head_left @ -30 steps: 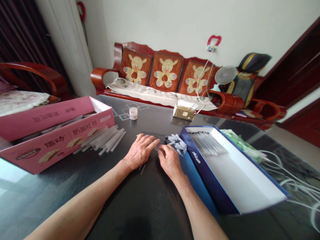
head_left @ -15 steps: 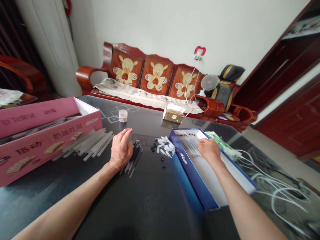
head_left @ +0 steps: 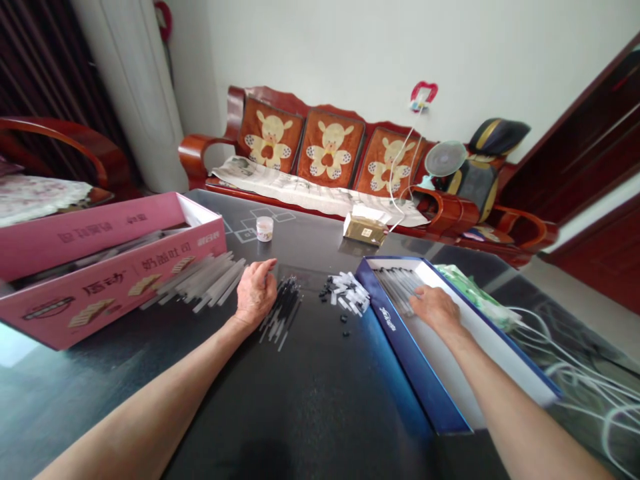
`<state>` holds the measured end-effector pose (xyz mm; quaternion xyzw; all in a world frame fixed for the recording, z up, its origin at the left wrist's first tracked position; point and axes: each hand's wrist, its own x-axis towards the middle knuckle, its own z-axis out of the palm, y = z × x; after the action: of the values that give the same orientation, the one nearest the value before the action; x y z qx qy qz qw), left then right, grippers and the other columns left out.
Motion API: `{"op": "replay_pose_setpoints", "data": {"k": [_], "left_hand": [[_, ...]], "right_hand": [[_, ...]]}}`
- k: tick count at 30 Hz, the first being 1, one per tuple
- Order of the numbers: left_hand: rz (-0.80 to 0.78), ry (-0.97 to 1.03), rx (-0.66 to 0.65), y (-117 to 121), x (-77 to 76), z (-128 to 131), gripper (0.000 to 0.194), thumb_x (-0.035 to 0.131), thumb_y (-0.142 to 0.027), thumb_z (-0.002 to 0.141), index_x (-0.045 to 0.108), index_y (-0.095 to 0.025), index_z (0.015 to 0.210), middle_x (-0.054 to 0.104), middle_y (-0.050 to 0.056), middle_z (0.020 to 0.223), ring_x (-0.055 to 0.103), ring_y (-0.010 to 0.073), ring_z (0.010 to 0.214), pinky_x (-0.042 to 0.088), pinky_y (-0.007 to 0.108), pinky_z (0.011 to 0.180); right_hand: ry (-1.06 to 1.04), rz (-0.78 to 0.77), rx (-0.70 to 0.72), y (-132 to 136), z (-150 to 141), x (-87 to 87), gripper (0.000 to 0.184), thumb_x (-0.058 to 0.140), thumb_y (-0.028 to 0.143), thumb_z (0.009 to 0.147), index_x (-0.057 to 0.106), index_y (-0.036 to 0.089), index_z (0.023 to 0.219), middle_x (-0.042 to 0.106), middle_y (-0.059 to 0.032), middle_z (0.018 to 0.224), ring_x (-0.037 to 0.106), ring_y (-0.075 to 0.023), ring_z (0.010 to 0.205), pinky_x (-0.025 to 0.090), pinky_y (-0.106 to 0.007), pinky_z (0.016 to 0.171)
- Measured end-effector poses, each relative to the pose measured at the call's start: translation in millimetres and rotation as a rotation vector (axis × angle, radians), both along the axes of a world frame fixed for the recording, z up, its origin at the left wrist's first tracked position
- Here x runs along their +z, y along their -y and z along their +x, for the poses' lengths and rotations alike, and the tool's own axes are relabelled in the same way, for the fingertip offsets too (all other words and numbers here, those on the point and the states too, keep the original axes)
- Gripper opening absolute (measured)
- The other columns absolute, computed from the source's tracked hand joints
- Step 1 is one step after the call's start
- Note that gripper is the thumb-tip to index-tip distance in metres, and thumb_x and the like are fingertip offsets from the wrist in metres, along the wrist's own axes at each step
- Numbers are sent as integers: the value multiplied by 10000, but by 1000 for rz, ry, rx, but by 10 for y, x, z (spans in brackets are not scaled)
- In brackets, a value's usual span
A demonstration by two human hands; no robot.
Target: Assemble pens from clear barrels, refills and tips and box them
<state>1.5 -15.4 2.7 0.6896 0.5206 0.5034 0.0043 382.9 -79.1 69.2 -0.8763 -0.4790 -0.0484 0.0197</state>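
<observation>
With twelve straight ahead of the wearer, a dark, glossy tabletop (head_left: 300,413) spread beneath everything. The open pink box (head_left: 115,283) stood at ten o'clock, the open blue box (head_left: 410,357) at one to two. Clear tubes (head_left: 207,283) lay piled at eleven, just beside the pink box. The right hand (head_left: 437,308) reached into the blue box at one, its curled grip at a row of slender tubes (head_left: 399,287); whether it grasped any, I couldn't tell. The left hand (head_left: 257,293), between eleven and twelve, had its grip bent, contents hidden, beside thin dark rods (head_left: 287,300). Beyond stood a small tub (head_left: 265,230). White pieces (head_left: 350,292) lay heaped just past twelve, tiny black bits (head_left: 344,319) beside them.
</observation>
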Motion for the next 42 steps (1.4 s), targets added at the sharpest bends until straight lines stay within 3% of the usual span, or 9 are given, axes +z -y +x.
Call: {"op": "replay_pose_setpoints", "data": {"k": [4,8,12,15,18,20,29,34,42], "left_hand": [[-64,-161,-28,3,-56,15,301,411,-165,869,662,-177,1035,660,64,910,588,191,869,468,295,795],[-136,-372,24,17,18,-41,321,417,-147,858,671,-194,1050,649,79,978,567,218,898,447,339,835],[-248,-515,196,27,108,-167,356,442,-162,835,635,-195,1132,592,116,1164,526,291,1016,429,410,853],[-343,-603,258,36,107,-223,332,420,-154,837,644,-178,1082,558,146,1217,509,320,1060,424,431,847],[-383,-667,245,53,90,-212,314,394,-161,859,648,-179,1042,582,146,1147,516,317,1043,412,444,865],[-398,-678,227,67,97,-186,317,385,-167,869,643,-185,1052,594,136,1097,516,306,1031,416,431,862],[-363,-611,214,106,218,-160,345,396,-193,878,624,-223,1135,588,108,1088,492,278,1037,472,335,759],[-434,-566,217,88,184,-184,347,410,-205,866,638,-202,1128,607,126,1055,536,296,1021,493,353,738],[-344,-295,70,-73,86,-274,370,403,-118,821,700,-188,1030,662,80,1000,631,191,864,499,302,836]], "right_hand": [[20,233,145,-8,-209,155,315,529,304,799,696,159,1023,685,-135,962,656,-258,860,476,-360,758],[-78,656,481,69,-869,246,203,527,256,791,696,190,882,676,-62,845,630,-189,735,470,-301,720],[-252,807,677,174,-1531,-5,181,504,221,838,677,198,884,662,-43,821,619,-167,715,482,-284,714],[-326,872,703,215,-1745,-337,176,493,201,861,665,183,890,661,-58,828,623,-180,759,494,-305,741],[-358,874,716,233,-1801,-586,173,491,190,873,660,179,909,658,-66,830,621,-195,792,497,-331,758],[-392,838,750,240,-1839,-655,178,490,177,875,658,180,933,655,-68,851,618,-198,810,497,-342,773],[-526,491,1139,301,-2087,-602,333,442,49,848,640,216,1058,638,-52,1168,547,-203,1093,434,-378,962],[-515,406,1175,323,-2074,-587,318,472,40,841,653,221,1029,659,-39,1129,554,-192,1061,436,-366,930],[-569,452,1116,297,-2064,-621,292,476,49,841,654,216,1000,638,-51,1056,556,-192,1002,445,-358,904]]}}
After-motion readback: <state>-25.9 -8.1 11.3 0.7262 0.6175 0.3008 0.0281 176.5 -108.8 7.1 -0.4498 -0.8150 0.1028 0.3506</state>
